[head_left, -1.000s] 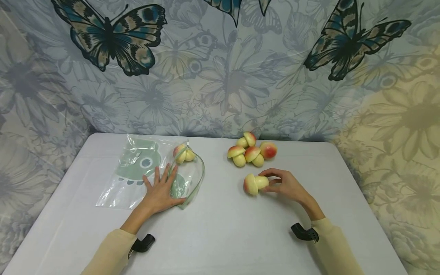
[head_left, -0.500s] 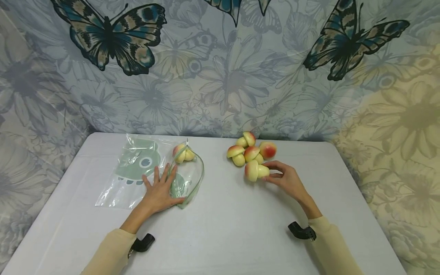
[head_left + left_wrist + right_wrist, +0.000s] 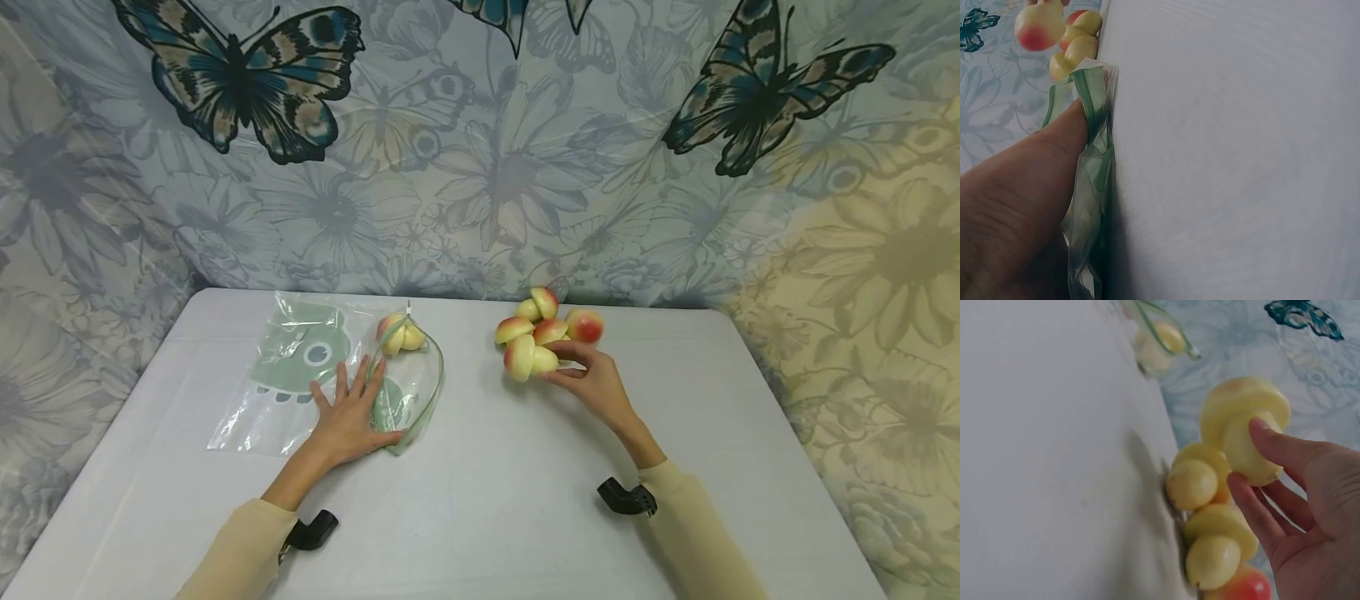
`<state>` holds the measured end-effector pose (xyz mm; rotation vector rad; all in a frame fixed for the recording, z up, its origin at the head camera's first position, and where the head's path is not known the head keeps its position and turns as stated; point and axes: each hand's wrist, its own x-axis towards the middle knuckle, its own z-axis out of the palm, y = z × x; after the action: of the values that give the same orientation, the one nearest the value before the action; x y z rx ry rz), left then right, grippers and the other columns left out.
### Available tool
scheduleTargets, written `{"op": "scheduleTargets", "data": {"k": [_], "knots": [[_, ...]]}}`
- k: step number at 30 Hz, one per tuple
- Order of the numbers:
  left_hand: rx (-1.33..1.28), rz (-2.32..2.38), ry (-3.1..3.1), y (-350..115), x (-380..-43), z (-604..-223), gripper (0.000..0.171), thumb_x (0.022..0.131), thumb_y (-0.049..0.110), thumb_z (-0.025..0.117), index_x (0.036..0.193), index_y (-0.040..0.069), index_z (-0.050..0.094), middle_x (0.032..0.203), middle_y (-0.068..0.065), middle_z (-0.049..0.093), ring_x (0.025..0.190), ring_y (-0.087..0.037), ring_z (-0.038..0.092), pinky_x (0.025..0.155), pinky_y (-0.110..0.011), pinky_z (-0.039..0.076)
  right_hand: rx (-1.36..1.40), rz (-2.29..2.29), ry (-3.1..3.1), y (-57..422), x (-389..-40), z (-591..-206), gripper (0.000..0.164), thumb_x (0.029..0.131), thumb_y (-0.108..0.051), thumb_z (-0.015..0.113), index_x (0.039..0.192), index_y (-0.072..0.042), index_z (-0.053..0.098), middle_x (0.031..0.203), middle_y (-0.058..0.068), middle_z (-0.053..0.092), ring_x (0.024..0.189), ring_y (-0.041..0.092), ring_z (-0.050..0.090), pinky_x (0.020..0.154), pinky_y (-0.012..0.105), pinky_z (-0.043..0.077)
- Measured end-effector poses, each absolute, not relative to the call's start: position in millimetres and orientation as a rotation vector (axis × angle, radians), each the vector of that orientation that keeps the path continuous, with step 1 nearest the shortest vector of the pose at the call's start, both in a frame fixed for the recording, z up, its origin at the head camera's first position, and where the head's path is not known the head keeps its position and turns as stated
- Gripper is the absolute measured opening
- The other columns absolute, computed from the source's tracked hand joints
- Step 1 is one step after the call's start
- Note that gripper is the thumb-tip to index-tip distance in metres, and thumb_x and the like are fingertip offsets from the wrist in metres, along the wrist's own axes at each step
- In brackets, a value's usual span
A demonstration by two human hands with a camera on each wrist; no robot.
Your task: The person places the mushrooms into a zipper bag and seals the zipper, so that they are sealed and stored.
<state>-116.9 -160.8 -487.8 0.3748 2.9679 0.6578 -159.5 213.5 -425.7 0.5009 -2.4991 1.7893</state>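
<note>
My right hand (image 3: 596, 387) pinches a toy mushroom (image 3: 527, 358) by its pale yellow stem, with its red-tinged cap pointing left. In the right wrist view, thumb and fingertips lie on opposite sides of this stem, and the mushroom is raised off the white surface. My left hand (image 3: 347, 429) rests with spread fingers on a clear plastic bag (image 3: 236, 425) printed with a green one-eyed creature. The bag's green-edged mouth gapes toward the right, and the left thumb (image 3: 1054, 147) reaches into this edge. One mushroom (image 3: 405, 335) lies inside near the mouth.
Several more red-and-yellow mushrooms (image 3: 543, 302) sit in a cluster at the back of the white table (image 3: 480, 508), directly behind the held one. A fabric wall with butterflies (image 3: 240, 92) rises along the table's far edge.
My right hand has carried the mushroom up from the table's middle and then left, so it now overlaps the front of the cluster. The left hand and the bag have stayed put.
</note>
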Motion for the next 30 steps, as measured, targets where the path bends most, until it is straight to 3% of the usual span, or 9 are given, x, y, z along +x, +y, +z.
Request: {"op": "scheduleTargets", "data": {"k": [12, 23, 30], "knots": [[0.376, 0.667, 2.977, -160.8, -115.8, -487.5, 0.116, 0.074, 0.052, 0.079, 0.157, 0.006, 0.012, 0.161, -0.024, 0.004, 0.141, -0.058, -0.005, 0.096, -0.082, -0.011, 0.553, 1.869, -2.454, 164.6, -170.4, -433.7, 0.043, 0.078, 0.002, 0.079, 0.118, 0.008, 0.065, 0.116, 0.024, 0.065, 0.104, 0.022, 0.065, 0.082, 0.027, 0.056], [0.379, 0.664, 2.986, -161.7, -117.4, -485.5, 0.118, 0.074, 0.053, 0.079, 0.157, 0.006, 0.01, 0.161, -0.024, 0.005, 0.14, -0.059, -0.004, 0.096, -0.082, -0.01, 0.631, 1.852, -2.474, 115.3, -173.2, -424.7, 0.044, 0.077, -0.001, 0.081, 0.118, 0.006, 0.066, 0.117, 0.02, 0.066, 0.106, 0.032, 0.065, 0.08, 0.03, 0.057], [0.378, 0.665, 2.98, -161.5, -115.7, -486.5, 0.121, 0.074, 0.054, 0.079, 0.157, 0.005, 0.007, 0.161, -0.023, 0.005, 0.14, -0.059, -0.004, 0.095, -0.083, -0.009, 0.71, 1.734, -2.439, 85.6, -172.2, -430.2, 0.039, 0.075, -0.005, 0.083, 0.112, 0.001, 0.07, 0.111, 0.017, 0.068, 0.096, 0.033, 0.07, 0.074, 0.03, 0.059]]}}
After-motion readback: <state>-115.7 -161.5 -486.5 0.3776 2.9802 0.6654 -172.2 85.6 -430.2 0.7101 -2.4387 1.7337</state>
